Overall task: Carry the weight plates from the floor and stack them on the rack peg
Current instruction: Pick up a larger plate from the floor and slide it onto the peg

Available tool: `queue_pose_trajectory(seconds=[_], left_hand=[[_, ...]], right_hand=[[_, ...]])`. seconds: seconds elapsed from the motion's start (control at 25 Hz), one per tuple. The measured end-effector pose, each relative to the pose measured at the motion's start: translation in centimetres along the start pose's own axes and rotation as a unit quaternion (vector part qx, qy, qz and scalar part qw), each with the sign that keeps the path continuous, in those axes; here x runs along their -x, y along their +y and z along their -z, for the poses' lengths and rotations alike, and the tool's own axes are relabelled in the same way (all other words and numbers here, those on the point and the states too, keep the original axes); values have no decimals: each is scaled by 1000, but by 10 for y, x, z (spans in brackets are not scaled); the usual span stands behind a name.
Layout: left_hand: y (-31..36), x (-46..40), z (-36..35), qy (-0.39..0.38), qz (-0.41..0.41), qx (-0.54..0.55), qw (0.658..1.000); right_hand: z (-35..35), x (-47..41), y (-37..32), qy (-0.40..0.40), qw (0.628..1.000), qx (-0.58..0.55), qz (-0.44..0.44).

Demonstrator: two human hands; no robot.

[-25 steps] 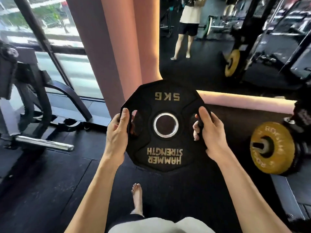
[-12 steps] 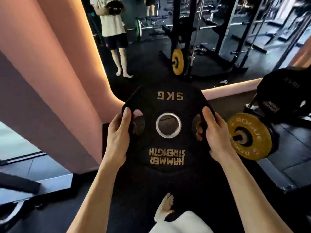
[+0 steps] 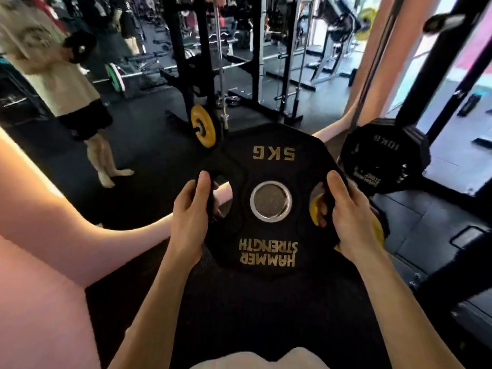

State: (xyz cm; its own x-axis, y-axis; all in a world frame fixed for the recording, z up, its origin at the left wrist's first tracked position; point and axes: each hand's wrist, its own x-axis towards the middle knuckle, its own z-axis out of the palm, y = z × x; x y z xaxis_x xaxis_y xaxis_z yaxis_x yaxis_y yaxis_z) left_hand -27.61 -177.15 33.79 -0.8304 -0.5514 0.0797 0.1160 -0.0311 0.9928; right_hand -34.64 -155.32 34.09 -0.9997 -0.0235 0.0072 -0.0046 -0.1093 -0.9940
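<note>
A black 5 kg weight plate (image 3: pixel 269 246) with gold lettering and a steel centre ring is held upright in front of me at chest height. My left hand (image 3: pixel 190 222) grips its left handle slot, fingers curled through the hole. My right hand (image 3: pixel 346 217) grips the right handle slot the same way. Just behind the plate's right edge a yellow plate (image 3: pixel 378 230) peeks out, mostly hidden. To the right, black 10 kg plates (image 3: pixel 383 158) hang stacked on a rack.
A pink padded wall (image 3: pixel 40 249) fills the left. In a mirror, a person (image 3: pixel 66 83) stands at upper left. A power rack (image 3: pixel 186 75) with a yellow plate (image 3: pixel 203 125) stands ahead. A black upright post (image 3: pixel 436 70) rises at right.
My view has swung further right. The plate stays gripped in both hands; the stacked 10 kg plates have come into view at right, and the yellow plate now sits behind my right hand.
</note>
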Motion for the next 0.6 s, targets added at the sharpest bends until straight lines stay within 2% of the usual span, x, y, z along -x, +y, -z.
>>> queue_pose_trajectory(seconds=[0.28, 0.6], left_hand=[[-3, -138, -71, -180, -17, 27, 983], [30, -256, -169, -342, -34, 82, 935]], right_hand=[[-4, -70, -14, 157, 985, 3, 66], [-9, -135, -60, 335, 930, 23, 149]])
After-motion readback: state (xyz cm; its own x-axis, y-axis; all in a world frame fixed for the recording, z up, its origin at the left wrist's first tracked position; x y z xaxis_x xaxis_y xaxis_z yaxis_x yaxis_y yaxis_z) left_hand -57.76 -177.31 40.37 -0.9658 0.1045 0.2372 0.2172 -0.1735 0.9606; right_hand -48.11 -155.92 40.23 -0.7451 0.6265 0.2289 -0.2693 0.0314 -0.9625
